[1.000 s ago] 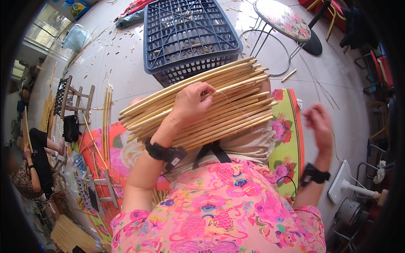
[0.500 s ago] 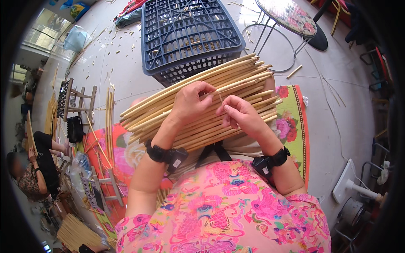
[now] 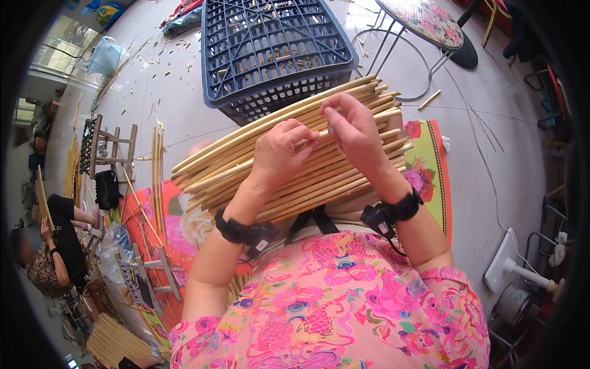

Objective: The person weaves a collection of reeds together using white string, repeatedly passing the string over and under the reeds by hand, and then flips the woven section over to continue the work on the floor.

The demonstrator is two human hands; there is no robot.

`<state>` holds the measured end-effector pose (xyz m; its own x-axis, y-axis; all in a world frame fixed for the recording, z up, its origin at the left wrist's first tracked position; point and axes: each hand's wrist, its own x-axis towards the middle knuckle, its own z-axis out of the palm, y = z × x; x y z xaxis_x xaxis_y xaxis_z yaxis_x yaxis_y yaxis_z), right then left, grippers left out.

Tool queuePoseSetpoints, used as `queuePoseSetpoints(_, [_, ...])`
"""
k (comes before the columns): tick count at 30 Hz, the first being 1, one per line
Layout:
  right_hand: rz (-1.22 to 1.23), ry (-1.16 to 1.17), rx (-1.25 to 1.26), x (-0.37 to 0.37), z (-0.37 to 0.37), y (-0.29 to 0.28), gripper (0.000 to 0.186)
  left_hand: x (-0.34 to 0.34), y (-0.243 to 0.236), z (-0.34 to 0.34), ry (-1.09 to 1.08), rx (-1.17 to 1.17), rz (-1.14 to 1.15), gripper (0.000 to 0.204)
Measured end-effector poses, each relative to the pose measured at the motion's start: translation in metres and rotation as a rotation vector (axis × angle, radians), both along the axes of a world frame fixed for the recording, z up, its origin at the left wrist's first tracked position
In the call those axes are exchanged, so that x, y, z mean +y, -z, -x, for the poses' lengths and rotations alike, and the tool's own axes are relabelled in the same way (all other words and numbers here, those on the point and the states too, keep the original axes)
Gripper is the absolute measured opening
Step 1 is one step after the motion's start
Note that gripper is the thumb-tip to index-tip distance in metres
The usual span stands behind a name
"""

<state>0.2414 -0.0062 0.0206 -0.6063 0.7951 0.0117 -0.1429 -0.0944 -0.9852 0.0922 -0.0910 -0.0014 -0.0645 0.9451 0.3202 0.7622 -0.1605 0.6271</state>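
A wide row of pale, straight cane-like sticks (image 3: 270,184) lies slantwise across my lap. Over the middle of it, my left hand (image 3: 279,152) is closed, thumb and forefinger pinched together right above one stick. My right hand (image 3: 357,136) is just beside it and a little higher, its thumb and forefinger also brought together. Whatever either pinch holds is too small or too covered to make out. Each wrist wears a black strapped device.
Beyond the sticks stands a blue plastic crate (image 3: 279,80) with short stick pieces on it. A round flowered stool (image 3: 424,24) is at the far right. Wooden frames (image 3: 117,144) and a seated person (image 3: 58,246) are on the left. A flowered mat (image 3: 424,178) lies beneath me.
My right hand has risen away from me, from below the left fingertips to above them. The left hand has shifted slightly nearer. A thin strand visible between the hands earlier no longer shows.
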Motion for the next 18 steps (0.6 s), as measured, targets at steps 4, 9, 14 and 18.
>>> queuePoseSetpoints(4, [0.067,-0.070,0.089,0.003,0.020,0.001,0.009,0.002,0.006,0.004,0.000,0.016,0.007,0.007])
queuePoseSetpoints(9, [0.062,-0.133,0.059,0.005,0.016,0.002,0.009,0.008,0.011,0.008,0.051,0.148,-0.205,0.010])
queuePoseSetpoints(14, [-0.187,-0.102,-0.092,0.001,0.015,-0.001,0.010,0.000,0.002,-0.025,-0.149,0.280,-0.104,0.011])
queuePoseSetpoints(18, [-0.481,-0.114,-0.146,-0.017,0.016,-0.010,0.011,0.000,-0.001,-0.025,-0.264,0.121,-0.110,0.011])
